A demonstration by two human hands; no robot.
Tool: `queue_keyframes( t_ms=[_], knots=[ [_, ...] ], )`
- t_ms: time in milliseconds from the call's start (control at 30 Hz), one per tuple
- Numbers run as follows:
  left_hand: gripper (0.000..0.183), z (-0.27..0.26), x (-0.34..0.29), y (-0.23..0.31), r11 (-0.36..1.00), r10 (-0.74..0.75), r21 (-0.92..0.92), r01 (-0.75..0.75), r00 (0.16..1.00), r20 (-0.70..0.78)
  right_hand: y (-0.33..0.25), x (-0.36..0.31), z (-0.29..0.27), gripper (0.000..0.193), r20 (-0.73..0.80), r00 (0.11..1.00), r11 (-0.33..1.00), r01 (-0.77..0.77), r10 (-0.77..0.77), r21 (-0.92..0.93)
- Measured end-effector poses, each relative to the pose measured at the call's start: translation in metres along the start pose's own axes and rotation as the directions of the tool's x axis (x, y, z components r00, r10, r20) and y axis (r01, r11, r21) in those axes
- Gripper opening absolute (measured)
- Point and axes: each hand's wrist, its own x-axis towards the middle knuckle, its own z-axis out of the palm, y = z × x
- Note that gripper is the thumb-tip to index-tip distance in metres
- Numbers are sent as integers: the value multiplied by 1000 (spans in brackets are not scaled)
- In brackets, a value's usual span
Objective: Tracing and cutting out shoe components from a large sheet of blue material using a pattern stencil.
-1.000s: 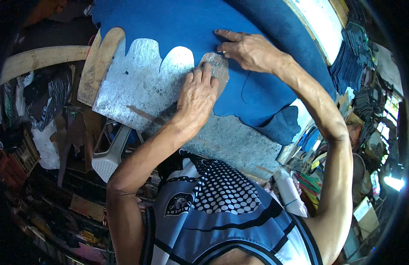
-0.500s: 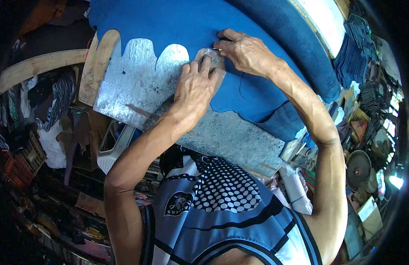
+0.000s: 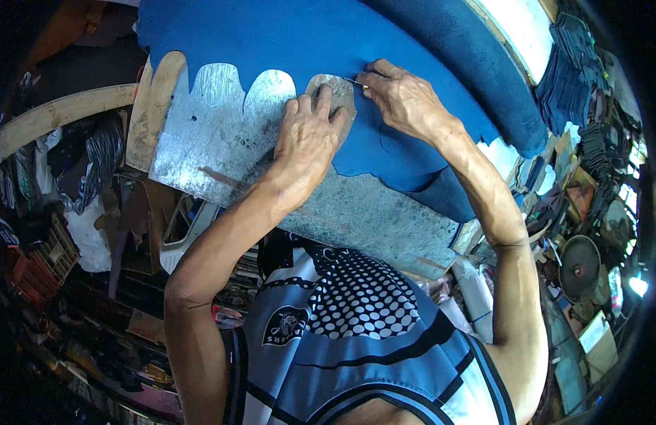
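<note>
My left hand lies with its fingers spread on a grey template with a rounded end, pressing it against a large blue leather sheet. In my right hand is a slim knife, mostly hidden by the fingers; its thin metal tip touches the upper right curve of the template. Left of the template, the edge of the leather has rounded cut-outs, and the scratched metal sheet beneath shows through them. A thin dark curved line, perhaps a thread, is on the leather below my right hand.
A wooden board sticks out at the metal sheet's left. A darker blue roll of leather runs along the far right side. Stacked dark blue pieces stand beyond it. A round fan-like disc and clutter fill the right.
My right hand has moved a little right and down, bringing the knife tip from the template's top round to its upper right curve. My left hand has stayed nearly in place.
</note>
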Motion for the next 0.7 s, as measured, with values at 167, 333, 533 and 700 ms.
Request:
queue_keyframes(
  t_ms=[167,333,533,700],
  knots=[
    [62,-2,0,0,1000,14,10,-14,1000,10,2,-11,5,25,-43,999,997,-9,12,79],
    [61,0,0,-2,1000,19,-4,-19,1000,-24,-1,-16,12,25,-44,997,992,-62,67,109],
    [62,2,0,-2,999,35,-8,-36,998,-53,-8,-23,21,27,-69,987,968,-129,147,216],
    [62,1,1,-1,999,46,31,-45,998,-40,-18,-30,35,30,-117,968,942,-179,220,285]
  ],
)
